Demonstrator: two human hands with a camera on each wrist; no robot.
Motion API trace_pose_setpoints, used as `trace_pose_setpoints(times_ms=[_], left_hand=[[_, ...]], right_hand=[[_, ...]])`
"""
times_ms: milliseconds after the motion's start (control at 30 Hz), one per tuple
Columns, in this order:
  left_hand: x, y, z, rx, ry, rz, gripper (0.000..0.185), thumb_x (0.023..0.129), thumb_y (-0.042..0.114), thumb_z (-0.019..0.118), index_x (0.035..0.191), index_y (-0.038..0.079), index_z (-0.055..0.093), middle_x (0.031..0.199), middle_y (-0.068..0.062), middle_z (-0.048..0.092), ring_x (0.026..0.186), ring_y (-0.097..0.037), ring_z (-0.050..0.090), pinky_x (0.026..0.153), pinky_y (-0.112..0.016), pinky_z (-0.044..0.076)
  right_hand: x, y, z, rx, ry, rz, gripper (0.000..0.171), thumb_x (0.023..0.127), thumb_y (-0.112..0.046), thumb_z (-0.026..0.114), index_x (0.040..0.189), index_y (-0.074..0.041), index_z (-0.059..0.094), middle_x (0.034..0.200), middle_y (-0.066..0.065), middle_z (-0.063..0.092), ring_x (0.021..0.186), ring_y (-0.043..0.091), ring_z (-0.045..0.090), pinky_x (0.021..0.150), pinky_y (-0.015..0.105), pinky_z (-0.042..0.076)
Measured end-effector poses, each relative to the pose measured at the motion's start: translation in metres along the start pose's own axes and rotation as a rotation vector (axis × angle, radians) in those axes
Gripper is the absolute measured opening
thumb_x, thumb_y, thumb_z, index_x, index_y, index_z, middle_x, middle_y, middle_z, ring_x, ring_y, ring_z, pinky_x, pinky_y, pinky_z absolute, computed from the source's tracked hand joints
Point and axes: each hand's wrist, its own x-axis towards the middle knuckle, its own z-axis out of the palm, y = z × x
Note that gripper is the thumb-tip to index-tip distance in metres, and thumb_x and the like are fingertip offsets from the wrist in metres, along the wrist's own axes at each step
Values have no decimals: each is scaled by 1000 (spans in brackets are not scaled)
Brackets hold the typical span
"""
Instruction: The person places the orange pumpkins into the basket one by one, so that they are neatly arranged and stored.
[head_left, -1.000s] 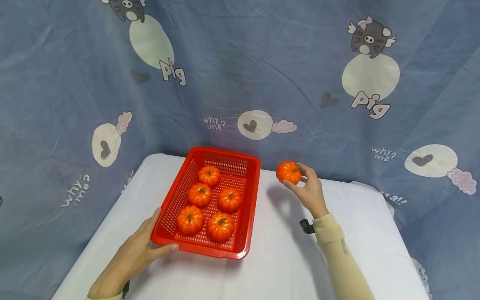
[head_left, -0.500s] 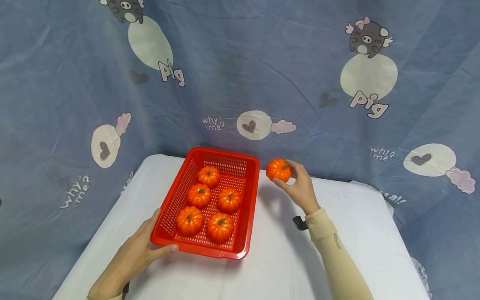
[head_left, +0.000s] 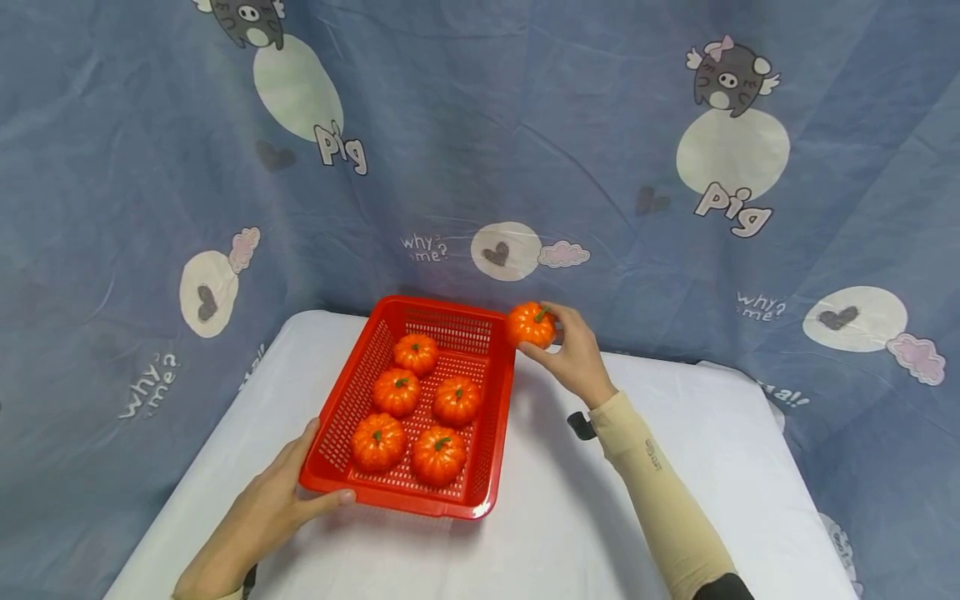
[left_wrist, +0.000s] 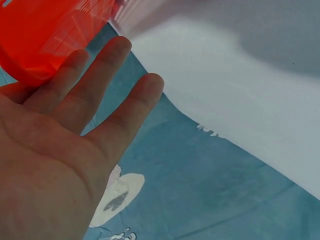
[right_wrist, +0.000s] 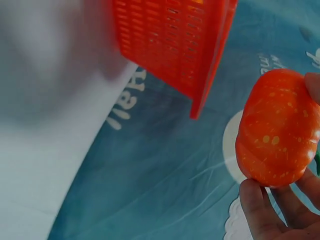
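Behind everything hangs a blue cloth backdrop (head_left: 480, 150) printed with cartoon pigs, hearts and the words "pig" and "why me?". Below it stands the desk (head_left: 570, 517), covered in white. On the desk's left-centre part sits a red perforated basket (head_left: 497, 433), long side running away from the person. Five small orange pumpkins (head_left: 397, 392) lie inside it, all stem up, two at the near end, two in the middle and one farther back. The left hand (head_left: 273, 508) rests at the basket's near left corner, fingers straight along the wall and thumb against the front rim, its grip relaxed and flat. The right hand (head_left: 572, 354), sleeved in beige, is raised just beside the basket's far right corner, its grip closed by fingertips round a sixth pumpkin (head_left: 530, 325), which is held clear of the desk.
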Motion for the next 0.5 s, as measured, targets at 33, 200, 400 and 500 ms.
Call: trace_pose_setpoints(times_ms=[33,200,400,500], left_hand=[[0,0,0,0,2,4,134,71,82,67,164,15,-1,160,-27,28,136,-48,41,99,-70,43],[0,0,1,-1,10,14,133,71,82,67,164,16,-1,160,-26,28,135,-47,42,98,-70,43],[-1,-1,-1,-6,10,14,132,72,82,67,164,16,-1,160,-26,28,137,-48,40,100,-72,40],[-1,-1,-1,-10,7,13,133,71,82,68,164,15,0,160,-26,28,138,-48,39,101,-72,39]], right_hand=[[3,-2,1,-10,-11,-6,76,81,-32,88,143,-6,53,134,12,57,108,25,59,88,39,57],[18,-11,9,-54,-74,-25,74,83,-32,87,142,-4,53,134,14,56,108,27,55,89,42,55],[31,-18,21,-94,-127,-27,73,83,-33,86,141,-3,54,134,15,57,116,30,51,96,44,51],[36,-21,26,-99,-147,-31,72,82,-32,86,140,-2,55,133,16,58,118,31,52,99,45,49]])
